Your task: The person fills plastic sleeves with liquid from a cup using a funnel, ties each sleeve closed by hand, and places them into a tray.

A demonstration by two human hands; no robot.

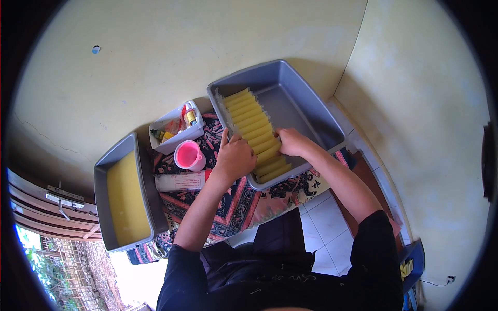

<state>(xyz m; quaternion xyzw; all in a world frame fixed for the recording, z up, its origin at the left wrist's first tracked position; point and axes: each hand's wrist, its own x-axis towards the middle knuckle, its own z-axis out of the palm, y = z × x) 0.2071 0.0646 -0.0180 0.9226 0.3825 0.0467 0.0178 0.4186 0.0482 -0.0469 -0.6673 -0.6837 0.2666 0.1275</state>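
Slim clear plastic tubes filled with yellow liquid [251, 115] lie side by side in a row along the left part of a grey plastic bin [311, 111]. My left hand [236, 156] is closed at the near-left end of one yellow-filled tube [267, 151], over the bin's rim. At the other end of that tube, my right hand [292, 142] is closed with its fingertips pinched. Several more tubes lie just nearer to me, below my hands. My fingers partly hide the tube ends.
A second grey bin [158, 217] holds yellow liquid [126, 199] at the left. Between the bins, on a patterned cloth [236, 207], are a pink cup [190, 155], a plastic packet [180, 181] and a white basket [174, 142] with small bottles. Walls stand behind and right.
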